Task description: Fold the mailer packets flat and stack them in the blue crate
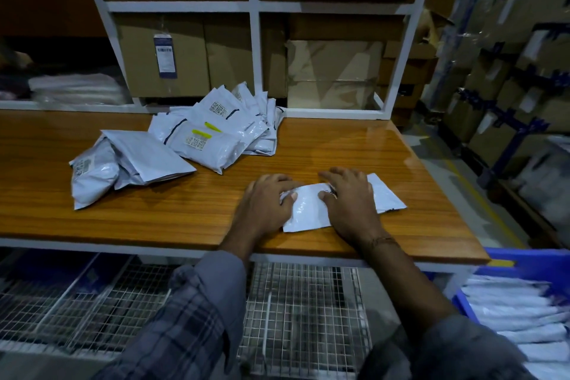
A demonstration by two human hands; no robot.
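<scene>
A white mailer packet (310, 211) lies on the wooden table (185, 210) near its front edge. My left hand (265, 205) presses flat on the packet's left end, thumb on top. My right hand (350, 202) presses on its middle, and the packet's right end sticks out past it. A pile of several white mailer packets (212, 129) lies at the back of the table, with more packets (123, 160) to its left. The blue crate (530, 265) stands low at the right, with several flat packets stacked inside it.
A white shelf frame (253, 49) filled with cardboard boxes rises behind the table. Wire mesh racks (302, 311) sit under the table. Wrapped boxes stand stacked along the right aisle.
</scene>
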